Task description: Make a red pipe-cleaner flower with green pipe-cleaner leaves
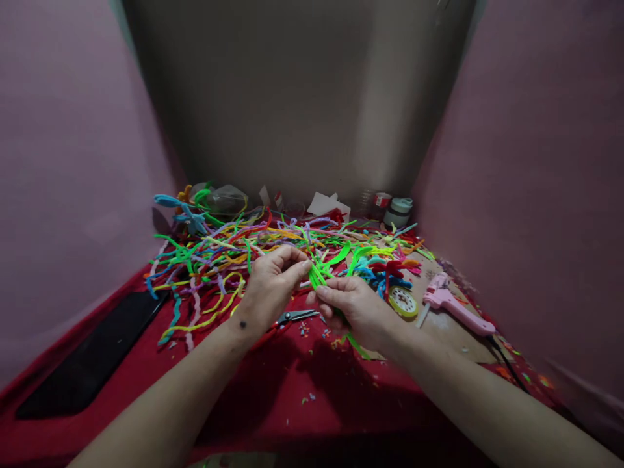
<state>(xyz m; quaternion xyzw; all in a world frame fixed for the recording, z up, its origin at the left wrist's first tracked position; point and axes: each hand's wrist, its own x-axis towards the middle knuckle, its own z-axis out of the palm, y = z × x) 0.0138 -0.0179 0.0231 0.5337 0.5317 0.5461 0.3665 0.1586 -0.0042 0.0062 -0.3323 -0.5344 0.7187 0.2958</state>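
Probably light to handle as a bunch of green stems (318,275): soft outside, bendable, little prone to slip or snap, yet easily kinked. Best taken by the gathered strands, between thumb and fingertips, with gentle pressure. Located between both hands, a little toward six o'clock from mid-view. Pinched from nine o'clock by the left hand (273,279), thumb close to forefinger, and from four o'clock by the right hand (355,307), fingers curled closed. Vivid, near-neon green, slim, seemingly fuzzy, bunched side by side; hard to separate by eye from the multicoloured pile (287,233) toward twelve o'clock.
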